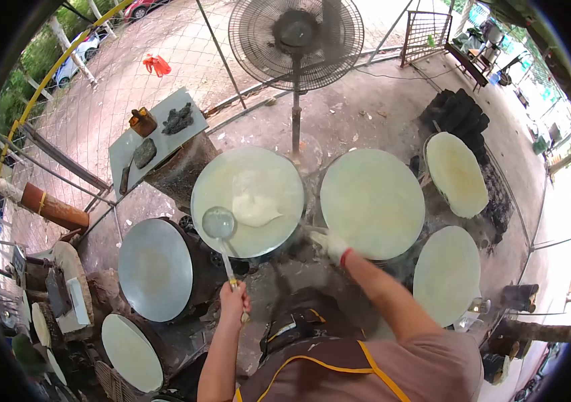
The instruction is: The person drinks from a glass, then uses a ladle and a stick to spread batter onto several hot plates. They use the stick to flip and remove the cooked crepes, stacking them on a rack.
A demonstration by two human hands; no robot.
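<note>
My left hand point(234, 300) grips the long handle of a metal ladle point(219, 223), whose bowl rests on the near left part of a round steaming surface point(278, 174) covered with thin pale batter. A thicker white patch of batter point(253, 204) lies at its middle. My right hand point(330, 245), in a white glove with a red cuff, reaches between that surface and a second round pale sheet point(372, 201) to the right; whether it holds anything I cannot tell.
Two more pale rounds point(457, 173) point(447, 273) stand at the right. A bare metal lid point(155, 268) and another pale round point(131, 352) lie at the left. A standing fan point(296, 40) is behind, with a small table point(165, 137) of items at the back left.
</note>
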